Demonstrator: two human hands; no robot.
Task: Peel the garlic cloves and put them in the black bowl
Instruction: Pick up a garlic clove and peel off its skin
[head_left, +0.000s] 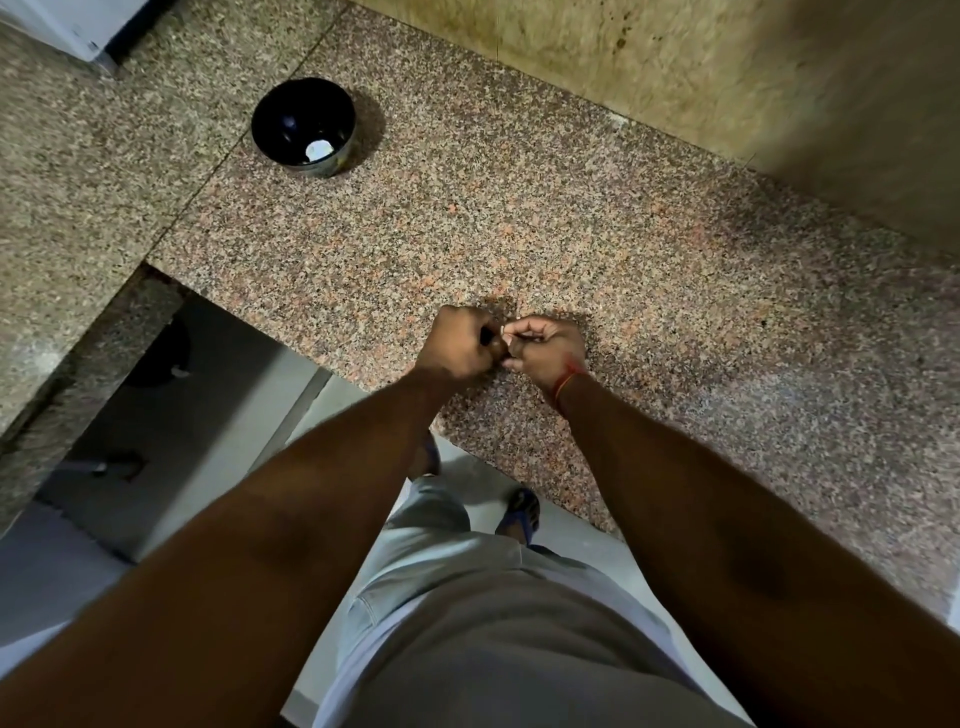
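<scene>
A black bowl (270, 127) stands on the speckled granite counter (519, 234) at the upper left, with a white peeled garlic clove (318, 149) lying inside it. Near the counter's front edge my left hand (460, 349) and my right hand (545, 349) meet, fingers curled. Between their fingertips shows a small pale bit of a garlic clove (503, 329), which both hands pinch. Most of that clove is hidden by my fingers. A red thread circles my right wrist.
A tiled wall (727, 78) rises behind the counter at the upper right. The counter's edge runs diagonally just below my hands, with the floor and my feet beneath. To the left lies a lower granite ledge (78, 182) and a dark gap under it.
</scene>
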